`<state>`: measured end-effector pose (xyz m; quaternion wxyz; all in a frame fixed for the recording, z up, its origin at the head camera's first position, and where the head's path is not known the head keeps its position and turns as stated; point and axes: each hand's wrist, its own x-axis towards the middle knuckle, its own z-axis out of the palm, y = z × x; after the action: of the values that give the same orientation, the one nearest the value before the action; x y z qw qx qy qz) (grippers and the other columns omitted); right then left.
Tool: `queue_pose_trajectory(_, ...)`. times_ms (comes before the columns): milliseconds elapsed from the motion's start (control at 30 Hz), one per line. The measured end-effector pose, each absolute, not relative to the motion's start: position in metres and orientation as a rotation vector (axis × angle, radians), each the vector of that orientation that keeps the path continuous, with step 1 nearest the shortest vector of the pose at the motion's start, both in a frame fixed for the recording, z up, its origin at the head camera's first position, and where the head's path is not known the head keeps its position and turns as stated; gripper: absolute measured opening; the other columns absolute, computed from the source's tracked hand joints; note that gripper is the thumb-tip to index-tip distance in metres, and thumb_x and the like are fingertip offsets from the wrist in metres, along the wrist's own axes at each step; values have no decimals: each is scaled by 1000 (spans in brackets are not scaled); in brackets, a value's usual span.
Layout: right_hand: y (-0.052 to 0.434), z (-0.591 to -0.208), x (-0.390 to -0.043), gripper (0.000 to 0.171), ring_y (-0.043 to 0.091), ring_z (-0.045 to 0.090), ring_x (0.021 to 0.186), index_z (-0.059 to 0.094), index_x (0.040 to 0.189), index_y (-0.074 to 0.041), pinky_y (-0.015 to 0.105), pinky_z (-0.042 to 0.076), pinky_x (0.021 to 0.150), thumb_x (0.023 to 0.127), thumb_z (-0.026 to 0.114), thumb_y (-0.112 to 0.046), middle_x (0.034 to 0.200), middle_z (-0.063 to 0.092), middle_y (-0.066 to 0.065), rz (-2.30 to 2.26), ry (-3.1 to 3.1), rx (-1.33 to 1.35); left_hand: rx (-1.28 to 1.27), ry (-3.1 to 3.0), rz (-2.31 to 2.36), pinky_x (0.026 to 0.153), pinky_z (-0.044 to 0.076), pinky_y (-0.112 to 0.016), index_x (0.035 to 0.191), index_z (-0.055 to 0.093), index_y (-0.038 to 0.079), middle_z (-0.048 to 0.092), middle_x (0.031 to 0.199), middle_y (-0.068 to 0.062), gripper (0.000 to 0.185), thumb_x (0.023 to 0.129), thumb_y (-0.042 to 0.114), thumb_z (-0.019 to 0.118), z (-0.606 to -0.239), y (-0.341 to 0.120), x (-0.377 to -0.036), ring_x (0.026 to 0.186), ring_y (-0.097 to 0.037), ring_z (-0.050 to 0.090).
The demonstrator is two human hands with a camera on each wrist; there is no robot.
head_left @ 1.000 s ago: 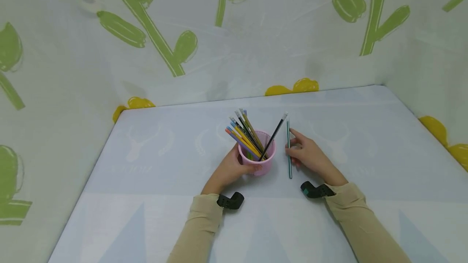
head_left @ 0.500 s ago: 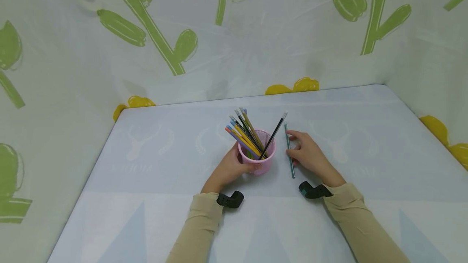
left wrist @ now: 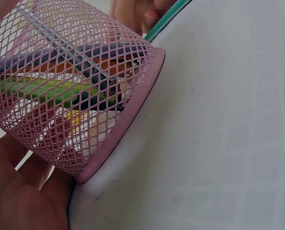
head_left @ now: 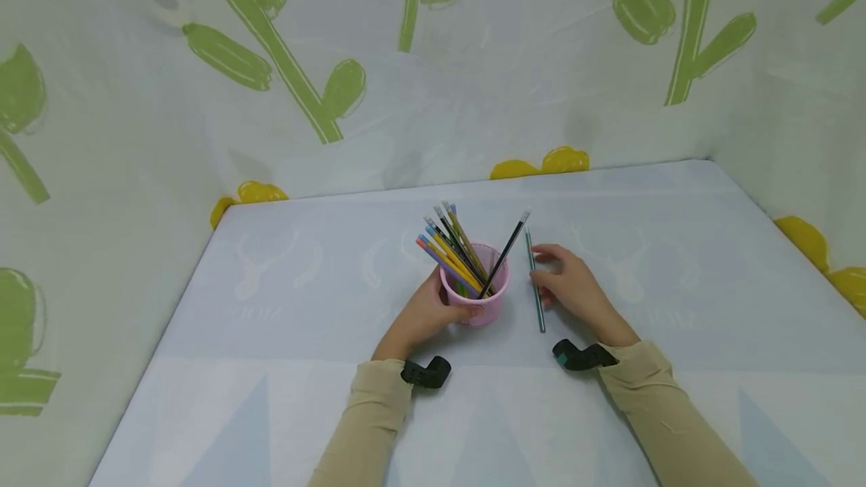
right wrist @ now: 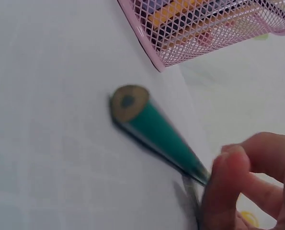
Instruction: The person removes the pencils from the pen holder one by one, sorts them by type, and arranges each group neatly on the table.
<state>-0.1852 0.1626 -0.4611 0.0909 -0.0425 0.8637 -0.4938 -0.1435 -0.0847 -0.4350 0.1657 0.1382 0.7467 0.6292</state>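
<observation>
A pink mesh cup (head_left: 494,299) (left wrist: 80,96) stands on the pale blue table (head_left: 284,337) and holds several coloured pencils (head_left: 455,243); a black one (head_left: 512,243) leans to the right. My left hand (head_left: 433,307) (left wrist: 17,201) grips the cup from its left side, thumb across the front. Just right of the cup a green pencil (head_left: 536,284) (right wrist: 156,129) lies along the table, pointing away from me. My right hand (head_left: 571,284) (right wrist: 243,177) pinches this pencil near its middle with curled fingertips. The blunt near end shows in the right wrist view.
Cloth walls printed with green stems and yellow blobs (head_left: 541,160) close the table at the back and both sides. Black wrist straps (head_left: 426,373) sit on both beige sleeves. Bare tabletop stretches left and right of the hands.
The green pencil has turned slightly under my right hand, its far tip swinging left toward the cup. The left hand and cup have stayed put.
</observation>
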Motion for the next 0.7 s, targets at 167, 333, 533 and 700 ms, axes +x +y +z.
queue_pose_trajectory(167,165,-468,-182,35,19,49,63,50,122,-17,26,43,52,89,51,-29,106,49,7,-1560,2610,-40,383,2124,1796,94,37,-32,132,32,17,48,123,-1,75,70,16,75,-436,-85,-141,109,-14,47)
queue_pose_trajectory(333,169,-469,-179,37,21,44,65,54,119,-21,25,39,49,90,47,-43,96,49,7,-1785,2499,-4,389,2128,1810,94,37,-32,132,32,16,47,123,-1,75,71,15,74,-436,-84,-141,109,-14,47)
queue_pose_trajectory(533,172,-469,-177,41,14,37,55,53,117,-11,24,31,43,89,49,-40,79,44,8,-2062,2259,-74,410,2128,1802,94,37,-31,135,29,17,46,124,-2,77,72,15,73,-434,-84,-139,109,-15,46)
queue_pose_trajectory(700,171,-468,-179,45,14,35,53,53,117,-8,24,28,41,87,51,-42,76,43,7,-2116,2187,-107,387,2185,1762,94,37,-32,134,31,19,48,123,1,76,71,20,74,-432,-84,-140,109,-14,47)
